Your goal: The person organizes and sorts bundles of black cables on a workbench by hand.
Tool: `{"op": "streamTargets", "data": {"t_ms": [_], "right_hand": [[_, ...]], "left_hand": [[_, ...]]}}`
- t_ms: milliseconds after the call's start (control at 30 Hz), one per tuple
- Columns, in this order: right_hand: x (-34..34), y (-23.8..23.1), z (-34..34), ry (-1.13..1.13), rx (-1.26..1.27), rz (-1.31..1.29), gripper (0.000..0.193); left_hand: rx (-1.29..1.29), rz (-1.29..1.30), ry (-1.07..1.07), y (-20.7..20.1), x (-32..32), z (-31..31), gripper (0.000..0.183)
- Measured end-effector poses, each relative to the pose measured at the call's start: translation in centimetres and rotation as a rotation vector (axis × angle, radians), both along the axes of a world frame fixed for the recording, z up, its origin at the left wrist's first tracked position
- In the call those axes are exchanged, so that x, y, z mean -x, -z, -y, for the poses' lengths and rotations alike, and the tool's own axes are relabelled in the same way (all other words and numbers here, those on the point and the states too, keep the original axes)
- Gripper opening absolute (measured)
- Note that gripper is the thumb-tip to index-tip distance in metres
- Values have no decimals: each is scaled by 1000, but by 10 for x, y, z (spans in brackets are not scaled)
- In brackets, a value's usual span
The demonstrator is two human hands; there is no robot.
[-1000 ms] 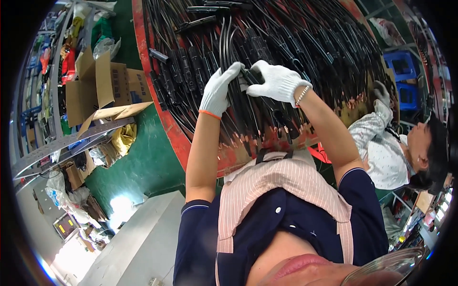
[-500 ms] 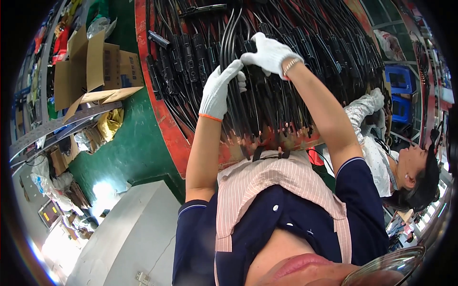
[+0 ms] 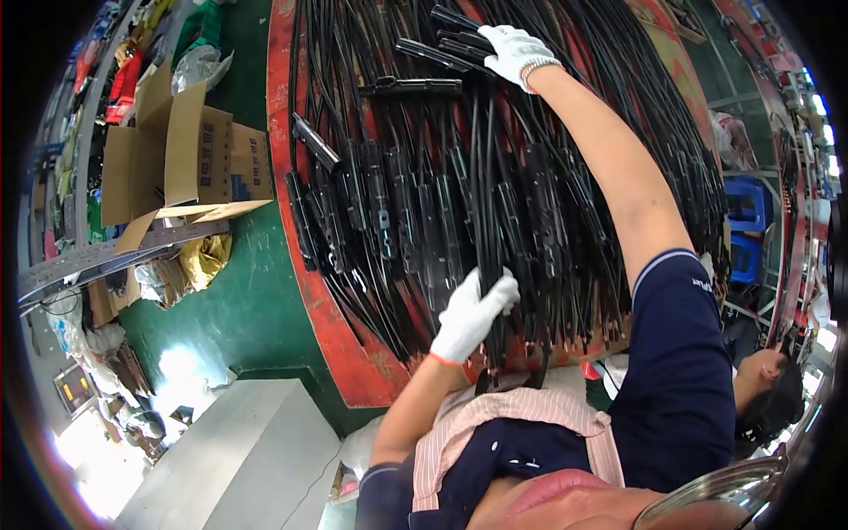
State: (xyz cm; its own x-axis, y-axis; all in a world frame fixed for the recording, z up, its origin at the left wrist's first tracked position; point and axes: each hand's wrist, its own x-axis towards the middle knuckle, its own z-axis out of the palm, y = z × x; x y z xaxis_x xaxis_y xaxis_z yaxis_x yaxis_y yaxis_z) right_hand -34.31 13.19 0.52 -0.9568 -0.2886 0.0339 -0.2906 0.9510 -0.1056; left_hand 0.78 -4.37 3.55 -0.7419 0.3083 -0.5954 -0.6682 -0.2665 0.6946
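Several black cables (image 3: 486, 194) clasped in left hand (image 3: 473, 318), black connectors (image 3: 455, 18) at right hand (image 3: 516, 55), its grip unclear

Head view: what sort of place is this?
Probably a factory workshop: many long black cables lie across a worn red tabletop, loaded grey metal shelving stands at the left, and an open brown cardboard box sits by it.

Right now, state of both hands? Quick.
Left hand: curled around black cables, looks closed on them.
Right hand: at the ends of black tubular pieces; fingers partly hidden, so open or closed cannot be told.
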Motion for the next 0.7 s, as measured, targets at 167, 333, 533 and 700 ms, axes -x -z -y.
{"op": "streamTargets", "data": {"t_ms": [167, 333, 533, 700], "right_hand": [[42, 17, 20, 21, -246, 181, 60], [37, 0, 5, 47, -220, 340, 85], [6, -7, -44, 162, 215, 833, 94], [-27, -7, -70, 170, 452, 851, 84]], "left_hand": [[-10, 78, 7, 3, -10, 6, 26], [-47, 162, -27, -1, -10, 10, 25], [-120, 201, -66, 1, -10, 10, 23], [-122, 177, -62, 3, -11, 12, 22]]}}
